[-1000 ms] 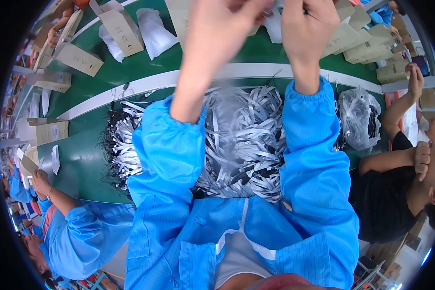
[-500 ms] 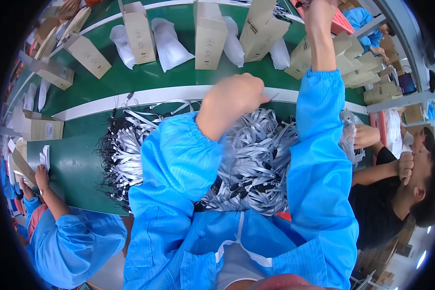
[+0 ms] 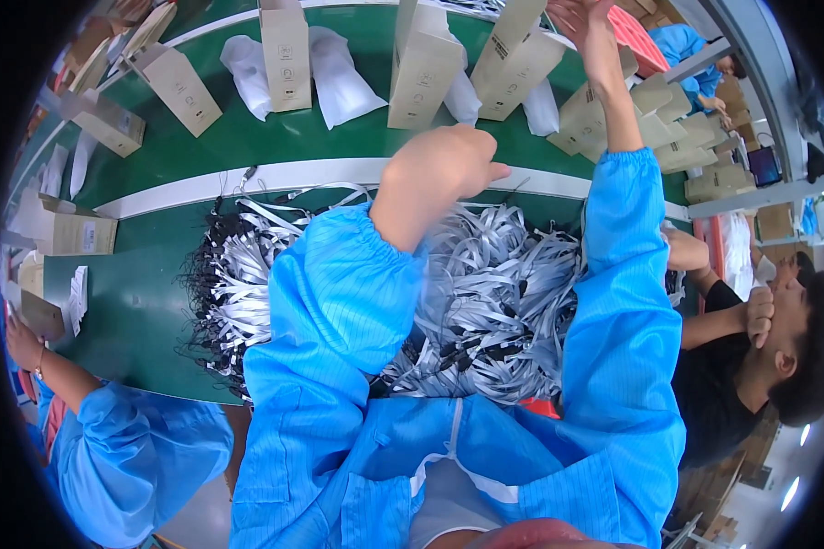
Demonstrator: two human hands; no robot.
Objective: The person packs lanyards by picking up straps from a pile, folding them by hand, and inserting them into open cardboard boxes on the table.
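Note:
My left hand, blurred, hovers over the white ledge at the far edge of a heap of white-grey lanyards with black cord ends. Its fingers are curled with the thumb sticking out; whatever they may hold is hidden. Farther off, at the top right, my right hand is open with its fingers spread, partly cut by the picture's edge. It is beside an open beige carton. Another upright beige carton stands left of that one, and white padded pouches lie between the cartons.
The cartons stand on a green belt beyond the white ledge. A person in blue works at the left beside a small carton. Someone in black sits at the right. A metal frame post rises at the upper right.
My right hand has moved a little left and spread its fingers; it looked closed before. The cartons and pouches have shifted slightly right. The left co-worker's hand has moved left.

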